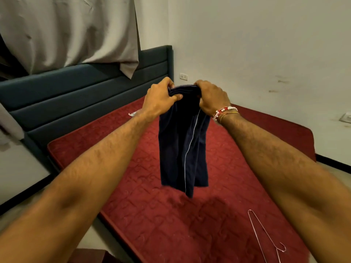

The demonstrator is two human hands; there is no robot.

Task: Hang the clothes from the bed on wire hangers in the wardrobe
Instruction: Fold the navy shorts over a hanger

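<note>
Left hand (161,99): I am gripping one end of the waistband, with my fingers curled over its top edge and my thumb pinching the cloth.
Right hand (212,97): I am clutching the other end of the same waistband, fingers folded tight round it, with a beaded bracelet (222,112) sitting on the wrist.
Shorts (182,149): I am holding these dark navy shorts up in the air over the bed (133,186). The waistband is bunched between my two fists. The legs are hanging free, clear of the red mattress, and a thin white stripe (190,145) is running down one side.
Wire hanger (266,238): It is lying flat on the mattress beside my right forearm, well apart from the shorts.
Wardrobe: It is not showing in this view.
How the cloth is handling: I am judging it light, soft and limp, since it is sagging and folding wherever I am not holding it. Nothing about it is fragile, but I am expecting it to slide off a thin wire if it is draped unevenly.
Where to take hold: I am favouring the waistband, as it looks the thickest and firmest edge. One hand could probably carry the shorts by it while the other fetches the hanger.
Step in hand: I am taking this to be straightening the shorts before they go on the hanger.
</note>
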